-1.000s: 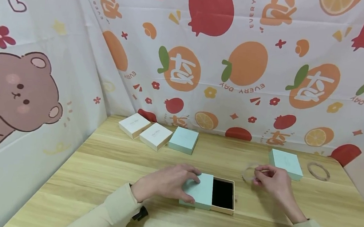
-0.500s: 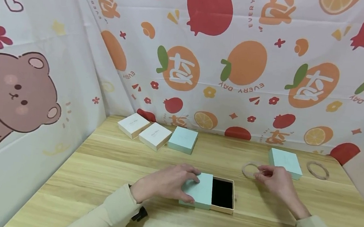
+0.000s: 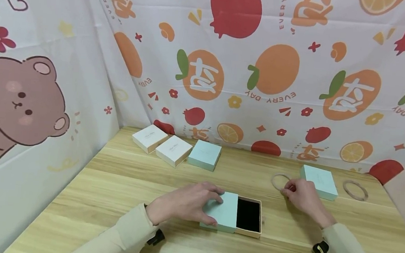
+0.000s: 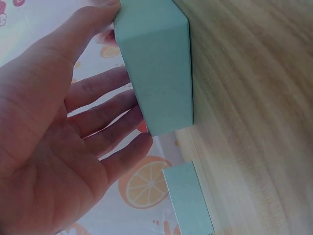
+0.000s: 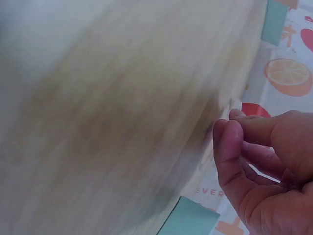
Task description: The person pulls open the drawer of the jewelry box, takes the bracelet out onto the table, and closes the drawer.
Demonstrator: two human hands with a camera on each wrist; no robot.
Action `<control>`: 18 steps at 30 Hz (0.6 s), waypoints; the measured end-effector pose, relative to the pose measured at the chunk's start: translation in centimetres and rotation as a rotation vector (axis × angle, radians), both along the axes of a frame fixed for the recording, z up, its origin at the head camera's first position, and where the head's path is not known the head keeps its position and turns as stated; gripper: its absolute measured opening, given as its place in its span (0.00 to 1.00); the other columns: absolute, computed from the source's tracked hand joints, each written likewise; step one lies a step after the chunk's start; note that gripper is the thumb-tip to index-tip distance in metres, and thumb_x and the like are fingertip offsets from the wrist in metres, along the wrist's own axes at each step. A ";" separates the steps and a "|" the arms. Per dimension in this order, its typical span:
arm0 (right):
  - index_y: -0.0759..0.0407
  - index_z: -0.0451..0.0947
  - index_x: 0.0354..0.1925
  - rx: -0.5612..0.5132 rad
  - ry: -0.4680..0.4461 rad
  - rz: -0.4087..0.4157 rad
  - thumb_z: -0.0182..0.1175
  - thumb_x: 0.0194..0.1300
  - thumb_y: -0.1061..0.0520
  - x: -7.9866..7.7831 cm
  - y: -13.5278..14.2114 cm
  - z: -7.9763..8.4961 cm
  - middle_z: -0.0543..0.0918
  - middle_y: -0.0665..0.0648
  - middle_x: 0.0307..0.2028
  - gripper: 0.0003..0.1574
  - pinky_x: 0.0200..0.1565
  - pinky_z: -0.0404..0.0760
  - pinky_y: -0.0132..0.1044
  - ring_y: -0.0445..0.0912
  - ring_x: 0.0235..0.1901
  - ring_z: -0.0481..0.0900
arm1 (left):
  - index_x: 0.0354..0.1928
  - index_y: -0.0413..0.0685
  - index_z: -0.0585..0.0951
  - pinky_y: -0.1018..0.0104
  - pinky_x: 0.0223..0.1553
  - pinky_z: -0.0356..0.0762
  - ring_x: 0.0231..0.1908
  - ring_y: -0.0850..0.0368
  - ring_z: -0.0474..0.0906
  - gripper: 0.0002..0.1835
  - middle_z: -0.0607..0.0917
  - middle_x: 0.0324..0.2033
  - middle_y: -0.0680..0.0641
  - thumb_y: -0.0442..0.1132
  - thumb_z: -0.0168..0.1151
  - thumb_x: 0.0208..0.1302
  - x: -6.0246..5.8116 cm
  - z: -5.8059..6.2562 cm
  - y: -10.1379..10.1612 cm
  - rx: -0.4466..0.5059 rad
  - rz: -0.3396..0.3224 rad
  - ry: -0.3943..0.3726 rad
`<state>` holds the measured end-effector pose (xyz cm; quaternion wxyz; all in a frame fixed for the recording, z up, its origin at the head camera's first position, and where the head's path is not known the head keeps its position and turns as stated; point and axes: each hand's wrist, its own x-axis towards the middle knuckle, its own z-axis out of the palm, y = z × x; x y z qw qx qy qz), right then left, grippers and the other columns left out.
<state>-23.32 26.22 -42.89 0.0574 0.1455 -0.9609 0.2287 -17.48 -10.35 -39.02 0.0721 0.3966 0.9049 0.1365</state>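
Observation:
In the head view, a mint-green sliding box [image 3: 229, 211] lies in front of me, its black-lined drawer [image 3: 249, 215] pulled partway out to the right. My left hand [image 3: 190, 202] rests on the sleeve end of this box. The left wrist view shows the fingers fairly straight against its edge, with the thumb at the near side. Over the table to the right, my right hand [image 3: 302, 195] pinches a thin pale bangle [image 3: 272, 182] by its rim between thumb and fingertips. In the right wrist view the bangle is barely visible beyond the fingertips [image 5: 230, 134].
Two white boxes [image 3: 174, 150] and a mint box [image 3: 204, 155] stand at the back left of the wooden table [image 3: 115, 191]. Just behind the right hand lies another mint box [image 3: 319, 182], with a second bangle [image 3: 349, 194] to its right. A printed curtain [image 3: 240, 118] hangs behind.
My right hand shifts slightly and turns the pinched bangle, which shows as a rounder ring than a second ago. My left hand and the drawer box stay where they were.

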 end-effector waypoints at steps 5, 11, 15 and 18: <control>0.63 0.86 0.28 0.013 -0.021 -0.003 0.69 0.64 0.62 -0.8 0.0 -0.1 0.83 0.51 0.21 0.08 0.25 0.72 0.33 0.40 0.21 0.73 | 0.58 0.50 0.84 0.54 0.68 0.75 0.68 0.51 0.74 0.29 0.77 0.69 0.48 0.58 0.74 0.59 -0.1 0.0 0.1 -0.007 0.000 0.001; 0.67 0.86 0.28 0.030 -0.012 -0.018 0.68 0.63 0.63 -1.7 0.1 0.1 0.85 0.57 0.22 0.08 0.26 0.76 0.38 0.45 0.22 0.77 | 0.59 0.51 0.84 0.56 0.68 0.75 0.69 0.51 0.74 0.30 0.77 0.69 0.49 0.58 0.74 0.59 0.0 0.1 0.1 -0.015 0.006 0.006; 0.70 0.86 0.32 0.019 0.003 -0.065 0.67 0.62 0.63 -1.6 0.0 0.3 0.87 0.62 0.26 0.08 0.30 0.82 0.45 0.51 0.26 0.83 | 0.59 0.51 0.84 0.56 0.68 0.75 0.69 0.52 0.73 0.30 0.77 0.69 0.49 0.59 0.73 0.59 0.0 0.1 0.1 -0.014 0.007 0.008; 0.70 0.86 0.36 -0.035 -0.014 -0.099 0.64 0.63 0.63 -0.6 -0.4 0.9 0.88 0.61 0.28 0.09 0.31 0.81 0.43 0.50 0.28 0.83 | 0.59 0.51 0.84 0.56 0.68 0.75 0.69 0.51 0.73 0.30 0.77 0.69 0.49 0.59 0.73 0.59 0.0 0.0 0.1 -0.005 0.004 0.010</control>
